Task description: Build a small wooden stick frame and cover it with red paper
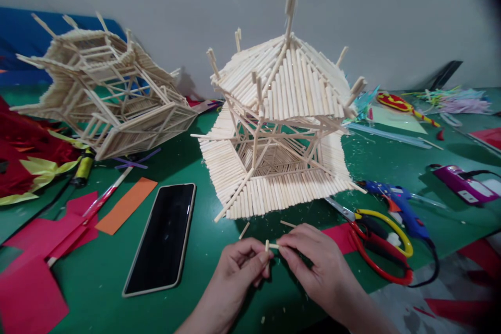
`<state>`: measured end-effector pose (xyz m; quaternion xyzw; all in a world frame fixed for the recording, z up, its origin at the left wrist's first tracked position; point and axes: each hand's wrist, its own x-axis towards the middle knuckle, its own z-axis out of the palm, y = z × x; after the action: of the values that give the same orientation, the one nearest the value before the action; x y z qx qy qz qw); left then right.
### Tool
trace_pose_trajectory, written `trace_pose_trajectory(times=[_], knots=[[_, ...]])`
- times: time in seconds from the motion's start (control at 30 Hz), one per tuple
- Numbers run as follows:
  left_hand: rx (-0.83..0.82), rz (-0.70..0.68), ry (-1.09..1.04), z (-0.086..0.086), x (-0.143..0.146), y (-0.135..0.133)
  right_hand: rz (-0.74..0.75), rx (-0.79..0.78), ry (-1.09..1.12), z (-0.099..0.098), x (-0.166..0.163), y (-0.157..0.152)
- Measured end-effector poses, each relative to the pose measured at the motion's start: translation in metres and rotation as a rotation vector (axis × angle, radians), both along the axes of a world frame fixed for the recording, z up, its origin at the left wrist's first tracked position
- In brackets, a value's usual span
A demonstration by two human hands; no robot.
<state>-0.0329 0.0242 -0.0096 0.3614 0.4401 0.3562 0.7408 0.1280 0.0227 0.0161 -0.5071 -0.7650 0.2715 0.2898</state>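
Between the thumb and fingers of my left hand point(245, 266) is a short wooden stick point(267, 246), held nearly upright. My right hand point(313, 261) pinches another short stick point(274, 246), which lies level with its tip at the upright one. Whether the two are glued together, I cannot tell. Just beyond my hands stands a pavilion model point(274, 198) built of thin wooden sticks, with a pointed roof and a wide lower skirt. Two loose stick pieces, one a slanted stick point(244, 230), lie between the model and my hands.
Left of my hands lies a phone point(160, 240), near an orange strip point(127, 206) and red paper point(35, 292). A second stick model point(117, 94) rests tilted at the back left. Scissors point(383, 245), a blue glue gun point(403, 209) and a purple device point(465, 183) are on the right.
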Motion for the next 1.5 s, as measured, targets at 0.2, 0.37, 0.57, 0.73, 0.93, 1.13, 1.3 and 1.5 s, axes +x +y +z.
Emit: trace_pose_trajectory(times=[0.2,0.37,0.57,0.73,0.93,1.13,1.3,1.5], knots=[[0.011,-0.016,0.016,0.001,0.001,0.001,-0.005,-0.006,-0.017,0.0,0.001,0.001],[0.034,-0.026,0.053,0.004,0.004,0.003,-0.006,0.013,-0.054,0.0,0.001,0.001],[0.068,-0.025,0.038,0.007,0.005,0.003,-0.013,0.065,-0.059,0.003,0.0,0.002],[-0.018,-0.021,-0.147,0.005,0.006,0.002,-0.043,0.025,0.056,0.005,-0.001,0.002],[-0.136,-0.013,-0.311,0.004,0.008,0.001,-0.069,-0.019,0.192,0.0,-0.007,0.001],[-0.161,-0.008,-0.317,0.004,0.007,0.001,-0.023,0.086,0.17,-0.004,-0.011,0.004],[-0.158,0.012,-0.318,0.002,0.005,0.0,-0.008,0.074,0.084,-0.001,-0.012,0.007],[-0.15,0.016,-0.301,0.001,0.004,0.0,0.024,0.089,0.036,0.001,-0.014,0.009]])
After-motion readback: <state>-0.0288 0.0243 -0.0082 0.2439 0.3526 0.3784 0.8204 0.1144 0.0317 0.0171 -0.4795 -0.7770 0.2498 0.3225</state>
